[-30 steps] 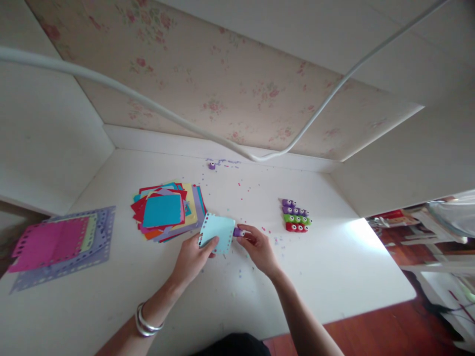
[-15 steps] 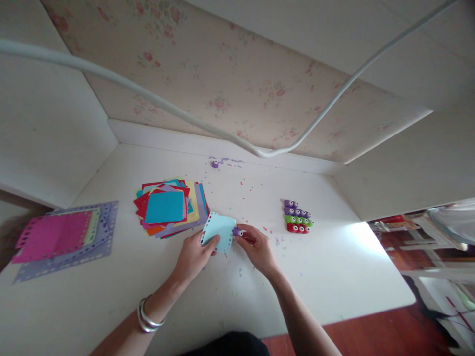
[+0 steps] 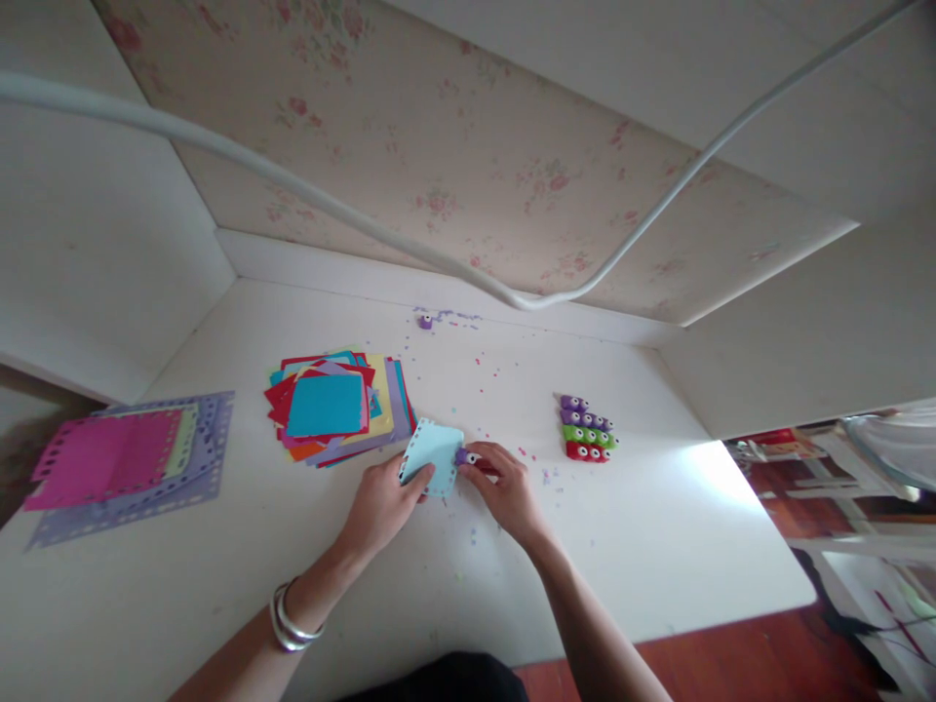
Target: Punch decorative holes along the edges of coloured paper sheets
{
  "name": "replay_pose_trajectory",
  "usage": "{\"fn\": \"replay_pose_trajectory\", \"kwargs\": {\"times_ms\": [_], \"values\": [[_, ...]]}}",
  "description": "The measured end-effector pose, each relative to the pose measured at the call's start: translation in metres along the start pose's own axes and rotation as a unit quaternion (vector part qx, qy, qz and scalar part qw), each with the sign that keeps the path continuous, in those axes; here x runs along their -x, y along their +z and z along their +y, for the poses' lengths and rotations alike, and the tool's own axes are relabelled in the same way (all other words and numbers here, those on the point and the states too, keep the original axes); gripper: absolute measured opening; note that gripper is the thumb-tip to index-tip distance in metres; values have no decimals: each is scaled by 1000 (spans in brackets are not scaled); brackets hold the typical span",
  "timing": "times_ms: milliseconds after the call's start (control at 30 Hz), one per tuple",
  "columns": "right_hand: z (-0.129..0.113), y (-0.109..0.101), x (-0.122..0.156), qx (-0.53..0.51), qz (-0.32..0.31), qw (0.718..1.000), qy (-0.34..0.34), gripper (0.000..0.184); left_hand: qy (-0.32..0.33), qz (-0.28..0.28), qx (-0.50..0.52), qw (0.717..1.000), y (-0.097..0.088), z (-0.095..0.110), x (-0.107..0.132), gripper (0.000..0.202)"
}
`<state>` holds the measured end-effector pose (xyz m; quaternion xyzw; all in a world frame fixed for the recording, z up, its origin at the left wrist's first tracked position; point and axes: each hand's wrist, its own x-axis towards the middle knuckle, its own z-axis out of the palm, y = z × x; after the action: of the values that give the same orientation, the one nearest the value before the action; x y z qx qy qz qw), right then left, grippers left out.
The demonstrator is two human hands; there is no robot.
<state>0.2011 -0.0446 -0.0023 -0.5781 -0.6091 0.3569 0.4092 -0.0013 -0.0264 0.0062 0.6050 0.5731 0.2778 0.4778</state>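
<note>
My left hand (image 3: 391, 499) pinches a light blue sheet of paper (image 3: 435, 458) by its lower left, thumb on top. Punched holes run along the sheet's edges. In my right hand (image 3: 503, 486) is a small purple craft punch (image 3: 466, 456) with a white eye, placed at the sheet's right edge. Fingers partly cover the punch. Off to the right, several similar purple, green and red punches (image 3: 585, 434) stand in tight rows. Another purple punch (image 3: 426, 322) lies near the back wall. Loose paper bits are scattered around my hands.
To the left of the sheet lies a pile of coloured paper (image 3: 326, 405). Punched pink and purple sheets (image 3: 117, 453) overlap at the far left. A white cable (image 3: 351, 219) hangs across the view above the white table (image 3: 658, 546). Side panels and a floral wall enclose the table.
The purple punch has shifted very slightly left along with my right fingers, at the sheet's right edge. The light blue sheet stays in my left hand.
</note>
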Motion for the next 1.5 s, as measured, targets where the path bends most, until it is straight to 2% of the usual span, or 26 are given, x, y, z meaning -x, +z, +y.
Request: {"fn": "replay_pose_trajectory", "kwargs": {"times_ms": [133,300,433,567,633,700,767,800,867,933,1000,1133,1267,1500], "values": [[0,-1,-2,31,0,1000,-2,23,-26,-23,1,999,1,-1,-1,30],[-1,-3,-2,25,-35,999,-19,24,-42,-43,18,998,0,-1,-2,34],[1,-2,-2,30,-17,999,-10,24,-39,-49,6,998,-3,0,-1,33],[2,-3,-5,65,-44,997,-23,23,-6,-54,-55,997,1,-2,0,34],[1,-6,-7,82,-56,995,-24,22,51,-18,-109,993,5,-4,1,41],[-4,-9,-11,88,-65,994,-22,22,115,42,-149,981,10,-8,3,60],[-9,-13,-15,95,-70,993,-21,22,146,105,-185,966,11,-10,4,75],[-11,-15,-17,103,-74,992,-20,21,153,132,-208,957,11,-11,5,77],[-15,-18,-21,119,-90,989,-15,21,174,164,-260,936,10,-12,6,67],[-16,-20,-24,129,-111,985,-8,20,214,153,-303,916,10,-12,8,48],[-14,-20,-26,129,-132,983,-4,20,247,116,-334,902,15,-11,11,37],[-7,-19,-30,118,-143,982,30,18,275,54,-373,885,29,-10,19,37],[-3,-18,-33,116,-117,984,65,19,271,42,-376,885,34,-12,24,34],[-5,-19,-34,109,-116,984,79,22,274,24,-358,892,32,-16,26,32]]}}
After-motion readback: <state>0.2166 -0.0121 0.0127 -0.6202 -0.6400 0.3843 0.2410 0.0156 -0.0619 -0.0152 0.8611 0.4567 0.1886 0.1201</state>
